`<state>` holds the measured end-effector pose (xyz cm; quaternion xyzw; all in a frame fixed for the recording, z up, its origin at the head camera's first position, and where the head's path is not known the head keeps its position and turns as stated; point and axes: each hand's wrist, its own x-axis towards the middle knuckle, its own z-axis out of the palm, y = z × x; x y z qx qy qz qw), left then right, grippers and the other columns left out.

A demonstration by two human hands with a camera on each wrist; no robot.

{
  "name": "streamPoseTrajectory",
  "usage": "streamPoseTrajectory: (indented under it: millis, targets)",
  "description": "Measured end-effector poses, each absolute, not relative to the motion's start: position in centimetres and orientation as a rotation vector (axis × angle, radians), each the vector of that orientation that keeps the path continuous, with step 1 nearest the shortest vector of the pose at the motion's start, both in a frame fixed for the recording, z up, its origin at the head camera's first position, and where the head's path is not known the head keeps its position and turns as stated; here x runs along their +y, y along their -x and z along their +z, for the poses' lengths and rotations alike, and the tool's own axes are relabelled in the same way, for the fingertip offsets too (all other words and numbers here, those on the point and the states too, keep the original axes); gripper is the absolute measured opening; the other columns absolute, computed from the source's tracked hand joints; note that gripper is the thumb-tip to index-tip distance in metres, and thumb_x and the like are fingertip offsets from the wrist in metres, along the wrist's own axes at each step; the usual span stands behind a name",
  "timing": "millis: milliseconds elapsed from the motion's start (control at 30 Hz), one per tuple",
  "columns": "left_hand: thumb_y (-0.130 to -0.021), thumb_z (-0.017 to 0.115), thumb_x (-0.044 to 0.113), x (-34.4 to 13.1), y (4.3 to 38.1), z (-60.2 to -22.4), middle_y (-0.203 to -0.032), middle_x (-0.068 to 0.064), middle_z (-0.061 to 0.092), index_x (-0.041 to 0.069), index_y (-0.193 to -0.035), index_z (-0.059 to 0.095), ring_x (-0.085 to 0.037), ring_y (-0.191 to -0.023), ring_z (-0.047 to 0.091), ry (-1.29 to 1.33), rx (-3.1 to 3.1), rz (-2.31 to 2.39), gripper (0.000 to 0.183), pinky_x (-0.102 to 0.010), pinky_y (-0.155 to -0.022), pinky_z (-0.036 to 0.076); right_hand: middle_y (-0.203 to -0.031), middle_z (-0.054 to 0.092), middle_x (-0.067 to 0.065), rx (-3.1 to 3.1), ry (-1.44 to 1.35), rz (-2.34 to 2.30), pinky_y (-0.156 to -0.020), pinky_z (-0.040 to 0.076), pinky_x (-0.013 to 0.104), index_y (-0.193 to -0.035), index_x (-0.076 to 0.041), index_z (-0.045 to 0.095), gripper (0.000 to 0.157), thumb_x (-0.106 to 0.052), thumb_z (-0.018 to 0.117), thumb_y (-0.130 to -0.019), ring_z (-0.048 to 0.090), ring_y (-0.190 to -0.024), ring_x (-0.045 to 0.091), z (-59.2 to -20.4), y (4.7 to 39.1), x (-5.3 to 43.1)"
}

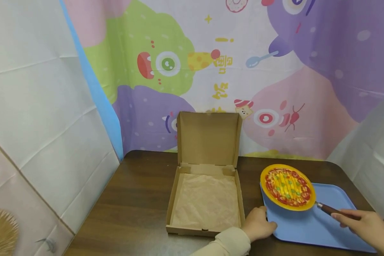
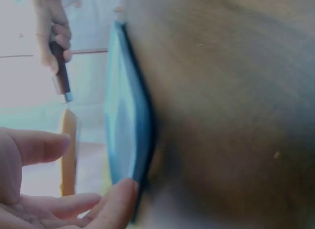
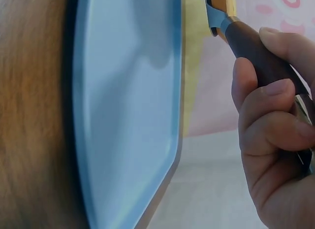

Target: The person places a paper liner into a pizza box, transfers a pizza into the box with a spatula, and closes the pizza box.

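Observation:
A round pizza (image 1: 288, 186) with an orange rim, red slices, yellow strips and green bits is held up above the blue tray (image 1: 307, 227). Its support is a server whose dark brown handle (image 1: 331, 209) my right hand (image 1: 368, 225) grips; the blade is mostly hidden beneath the pizza. The right wrist view shows fingers curled round that handle (image 3: 261, 51), with the tray (image 3: 123, 111) below. My left hand (image 1: 259, 224) is at the tray's left edge. In the left wrist view, a fingertip (image 2: 129, 187) touches or nearly touches the tray's rim, and the thumb stands apart.
Left of the tray, an open cardboard pizza box (image 1: 208, 229) lies lined with brown paper (image 1: 208, 201), its lid (image 1: 209, 138) upright at the back. Both sit on a dark wooden table (image 1: 131, 209). A cartoon-printed cloth (image 1: 192, 71) hangs behind.

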<state>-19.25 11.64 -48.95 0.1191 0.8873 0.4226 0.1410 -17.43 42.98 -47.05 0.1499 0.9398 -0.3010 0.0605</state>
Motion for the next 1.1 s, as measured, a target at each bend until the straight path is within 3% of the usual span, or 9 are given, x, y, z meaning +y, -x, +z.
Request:
streamPoseTrajectory:
  millis: [67, 233, 367, 500, 633, 833, 1100]
  targets:
    - [-0.081, 0.07, 0.024, 11.3, 19.2, -48.3, -0.101, -0.003, 0.07, 0.006, -0.125, 0.063, -0.01, -0.094, 0.063, -0.346, 2.517, 1.242, 0.048, -0.024, -0.082, 0.051, -0.073, 0.064, 0.0, 2.838, -0.454, -0.905, -0.051, 0.034, 0.03, -0.123, 0.011, 0.062, 0.089, -0.07, 0.057, -0.085, 0.046, -0.061, 0.016, -46.7, 17.5, 42.7]
    - [-0.086, 0.07, 0.025, 9.9, 19.3, -46.4, -0.1, 0.001, 0.066, 0.007, -0.129, 0.061, -0.004, -0.084, 0.057, -0.419, 2.419, 1.388, 0.046, -0.021, -0.074, 0.048, -0.073, 0.065, 0.001, 2.854, -0.423, -0.887, -0.052, 0.034, 0.029, -0.121, 0.011, 0.063, 0.086, -0.068, 0.057, -0.086, 0.046, -0.063, 0.015, -45.7, 17.6, 41.7]
    - [-0.09, 0.068, 0.024, 7.9, 19.6, -45.2, -0.113, -0.001, 0.065, 0.007, -0.134, 0.057, -0.003, -0.09, 0.058, -0.518, 2.362, 1.503, 0.048, -0.019, -0.076, 0.049, -0.077, 0.068, 0.002, 2.895, -0.347, -0.854, -0.054, 0.036, 0.028, -0.121, 0.01, 0.064, 0.079, -0.062, 0.059, -0.089, 0.048, -0.065, 0.014, -44.7, 17.8, 40.9]
    - [-0.093, 0.066, 0.024, 5.2, 20.1, -44.6, -0.126, -0.006, 0.062, 0.006, -0.138, 0.053, -0.011, -0.106, 0.061, -0.634, 2.368, 1.572, 0.05, -0.019, -0.086, 0.05, -0.078, 0.069, 0.002, 2.917, -0.275, -0.836, -0.055, 0.038, 0.027, -0.121, 0.008, 0.064, 0.073, -0.058, 0.059, -0.091, 0.049, -0.065, 0.012, -43.9, 18.0, 40.0]
    - [-0.094, 0.064, 0.024, 2.3, 20.7, -44.4, -0.132, -0.01, 0.06, 0.006, -0.14, 0.05, -0.022, -0.116, 0.06, -0.68, 2.41, 1.636, 0.051, -0.027, -0.096, 0.05, -0.08, 0.07, 0.003, 2.926, -0.212, -0.849, -0.055, 0.039, 0.027, -0.121, 0.006, 0.066, 0.069, -0.056, 0.06, -0.091, 0.05, -0.065, 0.011, -43.2, 18.3, 39.2]
    - [-0.095, 0.063, 0.02, -2.4, 21.6, -44.5, -0.138, -0.018, 0.056, 0.001, -0.141, 0.047, -0.032, -0.123, 0.056, -0.67, 2.52, 1.693, 0.052, -0.042, -0.104, 0.047, -0.08, 0.069, 0.002, 2.94, -0.14, -0.87, -0.053, 0.037, 0.026, -0.121, 0.002, 0.067, 0.065, -0.055, 0.063, -0.09, 0.048, -0.062, 0.009, -42.5, 18.9, 37.5]
    - [-0.094, 0.063, 0.013, -8.3, 22.0, -44.9, -0.14, -0.022, 0.052, -0.001, -0.142, 0.045, -0.041, -0.127, 0.052, -0.586, 2.635, 1.749, 0.053, -0.047, -0.106, 0.044, -0.081, 0.07, 0.001, 2.898, -0.078, -0.912, -0.056, 0.042, 0.027, -0.12, -0.001, 0.069, 0.062, -0.054, 0.064, -0.089, 0.052, -0.067, 0.011, -42.1, 20.0, 35.0]
